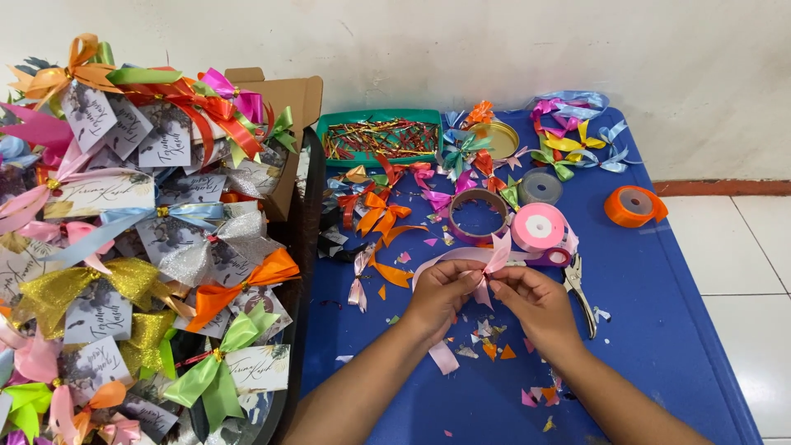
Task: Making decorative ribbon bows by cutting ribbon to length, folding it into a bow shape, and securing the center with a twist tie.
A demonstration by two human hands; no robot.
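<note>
Both hands meet over the near middle of the blue desk, pinching one pink ribbon between them. The left hand and right hand come in from either side, fingertips pressed together on the ribbon's gathered middle — each grip is closed on it, neither one nearer than the other. The ribbon sits right at the fingertips: a short end sticks up and away from the knuckles, while a long tail loops out to the left and trails back under the left wrist. Its long axis runs roughly left to right. Snipped scraps litter the desk beneath. Just beyond the right hand lie scissors and a pink spool. Farther back sit a green tray and an orange spool. Finished bows pile at left.
</note>
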